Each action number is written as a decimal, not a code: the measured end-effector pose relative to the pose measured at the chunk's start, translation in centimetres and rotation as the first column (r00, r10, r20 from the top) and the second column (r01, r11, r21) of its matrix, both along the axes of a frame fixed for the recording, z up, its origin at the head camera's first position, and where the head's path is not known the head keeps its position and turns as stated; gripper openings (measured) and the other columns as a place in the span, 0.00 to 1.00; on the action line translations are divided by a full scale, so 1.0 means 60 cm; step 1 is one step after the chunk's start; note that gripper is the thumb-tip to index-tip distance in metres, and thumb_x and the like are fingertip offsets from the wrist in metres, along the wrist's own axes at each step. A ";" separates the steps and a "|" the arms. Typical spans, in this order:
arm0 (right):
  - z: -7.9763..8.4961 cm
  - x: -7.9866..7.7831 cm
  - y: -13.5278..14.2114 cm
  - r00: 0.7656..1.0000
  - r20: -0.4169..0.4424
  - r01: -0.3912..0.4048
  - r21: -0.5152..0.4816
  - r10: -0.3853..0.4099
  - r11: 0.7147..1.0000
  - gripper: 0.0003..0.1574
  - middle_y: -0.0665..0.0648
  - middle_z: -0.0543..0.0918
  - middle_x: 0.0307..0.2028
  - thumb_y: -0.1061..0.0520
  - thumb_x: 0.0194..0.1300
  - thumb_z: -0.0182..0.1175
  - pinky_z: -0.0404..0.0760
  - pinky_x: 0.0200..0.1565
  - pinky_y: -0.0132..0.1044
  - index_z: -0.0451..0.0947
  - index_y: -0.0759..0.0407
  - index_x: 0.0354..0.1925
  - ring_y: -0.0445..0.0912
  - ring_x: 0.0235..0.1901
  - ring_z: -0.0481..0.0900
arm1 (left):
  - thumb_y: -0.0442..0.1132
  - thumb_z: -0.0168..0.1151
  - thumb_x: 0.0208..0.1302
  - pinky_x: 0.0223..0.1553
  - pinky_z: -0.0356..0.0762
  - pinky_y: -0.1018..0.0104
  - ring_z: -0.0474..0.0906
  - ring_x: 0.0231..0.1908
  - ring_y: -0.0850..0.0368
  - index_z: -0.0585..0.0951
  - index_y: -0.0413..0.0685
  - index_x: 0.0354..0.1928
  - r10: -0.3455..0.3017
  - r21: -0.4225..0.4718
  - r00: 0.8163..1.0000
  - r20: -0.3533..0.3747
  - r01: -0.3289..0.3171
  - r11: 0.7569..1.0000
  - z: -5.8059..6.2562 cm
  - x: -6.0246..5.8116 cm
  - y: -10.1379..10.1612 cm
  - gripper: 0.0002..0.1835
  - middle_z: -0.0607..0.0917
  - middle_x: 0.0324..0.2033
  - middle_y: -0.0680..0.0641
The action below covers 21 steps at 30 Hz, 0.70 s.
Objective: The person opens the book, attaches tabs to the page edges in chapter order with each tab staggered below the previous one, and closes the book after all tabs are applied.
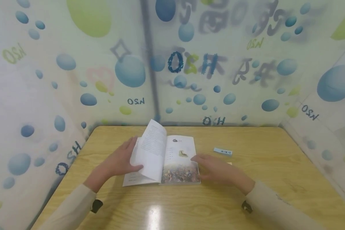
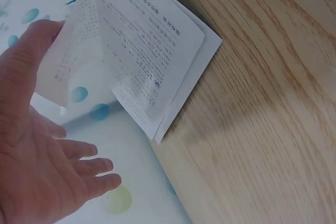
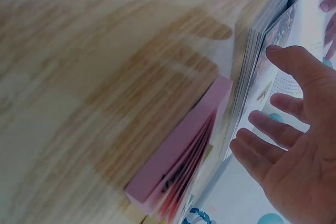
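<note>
An open book [image 1: 173, 147] lies on the table, with a lifted page [image 1: 153, 150] standing up over its left side. My left hand [image 1: 120, 161] is at the left of that page, its thumb against the paper. In the left wrist view, the other fingers of the left hand [image 2: 47, 156] are spread apart from the printed pages [image 2: 152, 61]. My right hand [image 1: 218, 169] is at the book's right edge with its fingertips over the illustrated page. The right wrist view shows this hand [image 3: 304, 129] holding nothing, its fingers loosely extended beside the book's page edges [image 3: 257, 51].
A pink block with several thin leaves [image 3: 181, 145] lies near the right hand, mostly hidden in the head view. A light blue strip with writing [image 1: 222, 151] lies further right. Patterned walls [image 1: 187, 92] enclose the wooden table [image 1: 261, 150] at the back and sides.
</note>
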State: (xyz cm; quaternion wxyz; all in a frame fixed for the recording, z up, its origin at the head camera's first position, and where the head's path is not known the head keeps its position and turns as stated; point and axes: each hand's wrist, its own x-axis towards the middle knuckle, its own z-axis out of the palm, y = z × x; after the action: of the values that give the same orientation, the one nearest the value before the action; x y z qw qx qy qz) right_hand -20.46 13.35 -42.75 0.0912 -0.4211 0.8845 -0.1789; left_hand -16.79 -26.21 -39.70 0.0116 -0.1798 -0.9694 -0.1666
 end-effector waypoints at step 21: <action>-0.027 0.006 -0.040 0.992 -0.051 -0.116 0.033 0.118 0.993 0.47 0.61 0.62 0.74 0.41 0.62 0.72 0.60 0.70 0.49 0.68 0.57 0.72 0.56 0.72 0.60 | 0.55 0.68 0.65 0.67 0.55 0.31 0.51 0.71 0.23 0.57 0.31 0.76 -0.104 -0.124 0.995 -0.002 0.103 0.987 -0.045 -0.009 0.073 0.50 0.55 0.75 0.28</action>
State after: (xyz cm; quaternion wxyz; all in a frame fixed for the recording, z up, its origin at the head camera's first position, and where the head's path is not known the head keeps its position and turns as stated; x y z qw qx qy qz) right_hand -20.08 10.93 -44.34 0.0843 -0.4755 0.8629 -0.1488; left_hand -17.31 -21.84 -42.39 -0.0039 -0.2312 -0.9671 -0.1058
